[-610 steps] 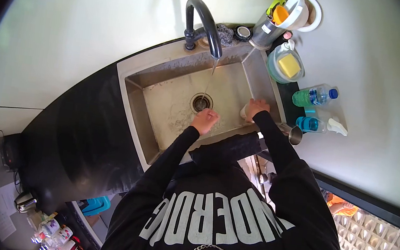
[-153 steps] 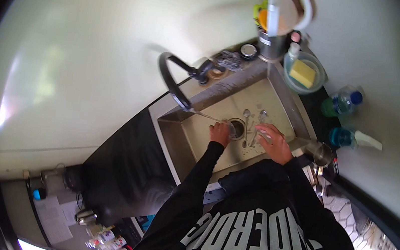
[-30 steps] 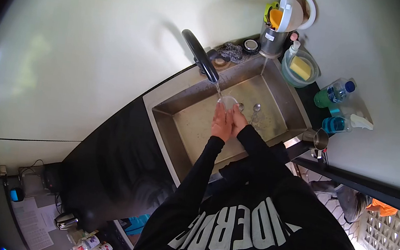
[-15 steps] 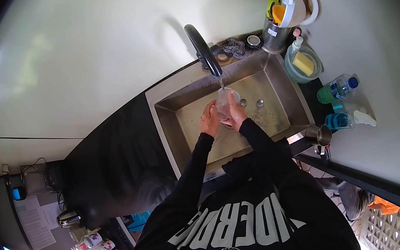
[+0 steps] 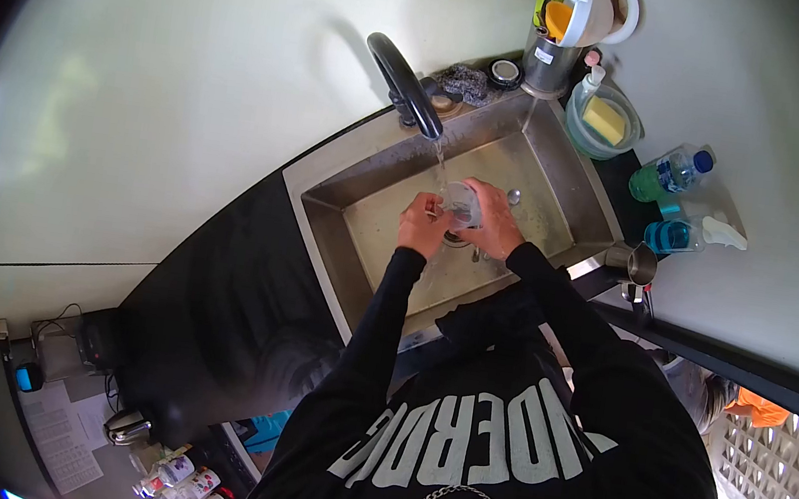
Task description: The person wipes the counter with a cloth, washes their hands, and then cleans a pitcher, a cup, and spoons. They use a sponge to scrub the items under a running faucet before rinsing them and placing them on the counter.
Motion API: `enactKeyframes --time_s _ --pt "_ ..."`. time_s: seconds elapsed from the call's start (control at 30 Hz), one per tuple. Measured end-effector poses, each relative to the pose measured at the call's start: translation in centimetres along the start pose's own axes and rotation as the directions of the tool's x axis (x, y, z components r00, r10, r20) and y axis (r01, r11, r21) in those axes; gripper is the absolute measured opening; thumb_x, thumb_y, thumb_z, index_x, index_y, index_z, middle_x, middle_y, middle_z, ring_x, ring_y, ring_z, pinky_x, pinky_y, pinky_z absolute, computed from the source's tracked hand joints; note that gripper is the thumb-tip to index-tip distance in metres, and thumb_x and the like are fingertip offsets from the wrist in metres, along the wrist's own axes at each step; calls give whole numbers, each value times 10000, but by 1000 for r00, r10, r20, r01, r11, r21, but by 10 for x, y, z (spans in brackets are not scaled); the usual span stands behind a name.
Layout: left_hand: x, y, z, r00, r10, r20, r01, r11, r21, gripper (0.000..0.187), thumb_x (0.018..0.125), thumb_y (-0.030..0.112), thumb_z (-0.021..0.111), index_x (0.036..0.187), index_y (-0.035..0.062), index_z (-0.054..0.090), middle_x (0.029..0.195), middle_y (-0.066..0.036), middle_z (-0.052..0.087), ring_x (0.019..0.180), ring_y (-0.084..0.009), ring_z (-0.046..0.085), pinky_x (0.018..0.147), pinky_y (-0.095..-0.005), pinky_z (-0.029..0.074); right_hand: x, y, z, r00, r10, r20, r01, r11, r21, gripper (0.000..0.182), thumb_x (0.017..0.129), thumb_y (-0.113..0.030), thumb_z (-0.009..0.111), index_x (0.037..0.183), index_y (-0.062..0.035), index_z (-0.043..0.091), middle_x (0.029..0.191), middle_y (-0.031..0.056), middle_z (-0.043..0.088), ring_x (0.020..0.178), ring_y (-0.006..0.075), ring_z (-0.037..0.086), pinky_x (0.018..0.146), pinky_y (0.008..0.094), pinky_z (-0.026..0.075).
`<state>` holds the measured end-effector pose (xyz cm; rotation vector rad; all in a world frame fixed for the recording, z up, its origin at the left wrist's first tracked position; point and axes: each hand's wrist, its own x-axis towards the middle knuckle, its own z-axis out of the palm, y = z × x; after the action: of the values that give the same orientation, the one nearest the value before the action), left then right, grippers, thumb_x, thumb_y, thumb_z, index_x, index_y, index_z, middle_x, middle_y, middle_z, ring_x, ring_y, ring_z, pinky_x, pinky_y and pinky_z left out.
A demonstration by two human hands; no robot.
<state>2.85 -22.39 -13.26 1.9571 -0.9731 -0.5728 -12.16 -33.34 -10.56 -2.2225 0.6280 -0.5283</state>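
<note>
A clear cup (image 5: pixel 463 204) is held between my two hands over the sink (image 5: pixel 370 246), just below the running faucet (image 5: pixel 406 84). My right hand (image 5: pixel 494 224) wraps around the cup's right side. On its left side, my left hand (image 5: pixel 424 223) has its fingers bent at the cup's edge. The thin stream of water (image 5: pixel 441 151) falls close to the cup; whether it enters cannot be made out. A spoon (image 5: pixel 513 197) lies on the sink floor beyond my right hand. The drain is partly hidden beneath my hands.
Right of the sink stand a bowl (image 5: pixel 629 118) with a yellow sponge (image 5: pixel 603 120), a green bottle (image 5: pixel 656 179) and a blue spray bottle (image 5: pixel 672 237). A metal utensil holder (image 5: pixel 546 72) stands at the back corner. A metal pitcher (image 5: pixel 636 265) sits near the right edge.
Both hands have moved slightly down and toward me from the faucet with the cup. The cup has tipped so that its round opening shows, and my right hand has shifted right.
</note>
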Motion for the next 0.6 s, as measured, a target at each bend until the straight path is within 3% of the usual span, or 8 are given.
enactKeyframes --time_s 0.07,0.17,0.23,0.27,0.33,0.47,0.57,0.6 --pt "18 -2 -4 994 100 34 -104 986 127 259 942 276 627 1051 41 618 959 -130 693 685 -192 690 619 -344 540 0 -2 -1 1000 21 7 -21 1000 -3 830 695 -214 830 1383 -73 388 1339 174 479 1252 381 449 1059 428 375" --pt "34 3 -6 972 -71 223 7 961 275 251 917 282 652 986 45 603 876 -133 698 715 -249 693 671 -347 541 2 -6 -2 992 127 18 -128 991 36 832 694 -199 824 1391 -93 381 1343 176 474 1261 387 436 1068 432 364" --pt "26 25 -7 908 401 -120 -289 808 514 267 938 306 612 1037 57 612 918 -157 702 811 -303 691 749 -391 534 1 -6 0 977 211 23 -212 974 80 836 695 -192 822 1396 -103 374 1345 178 471 1264 392 435 1067 434 366" --pt "25 34 -6 906 408 -116 -296 804 516 267 938 306 612 1037 57 612 918 -157 702 811 -303 691 749 -391 534 0 -4 5 986 167 -4 -166 983 80 845 701 -188 819 1406 -105 360 1338 182 489 1253 393 461 1050 433 387" --pt "18 44 -1 980 168 107 -196 909 368 310 963 333 562 1100 60 611 1028 -196 678 923 -338 673 832 -427 514 0 8 23 992 122 -26 -119 989 86 854 708 -184 816 1416 -107 345 1331 186 507 1242 395 486 1034 431 408" --pt "0 47 20 977 214 6 -197 889 413 363 982 373 525 1131 51 602 1078 -210 668 943 -354 669 855 -457 506 10 22 39 984 156 -91 -115 931 347 885 708 -202 826 1418 -84 312 1343 211 512 1220 400 522 998 435 448" --pt "5 43 3 923 264 281 -327 921 211 359 994 373 520 1110 43 599 1002 -167 692 879 -311 686 814 -427 524 2 19 27 983 174 -64 -145 936 321 875 707 -231 830 1409 -86 328 1342 212 520 1213 393 536 981 429 463" --pt "5 47 -8 952 112 286 -106 994 -35 332 987 350 543 1092 39 597 949 -144 686 835 -274 678 776 -397 526 -2 16 20 972 234 12 -226 922 314 859 704 -250 833 1396 -88 351 1348 212 518 1220 387 534 980 425 464"
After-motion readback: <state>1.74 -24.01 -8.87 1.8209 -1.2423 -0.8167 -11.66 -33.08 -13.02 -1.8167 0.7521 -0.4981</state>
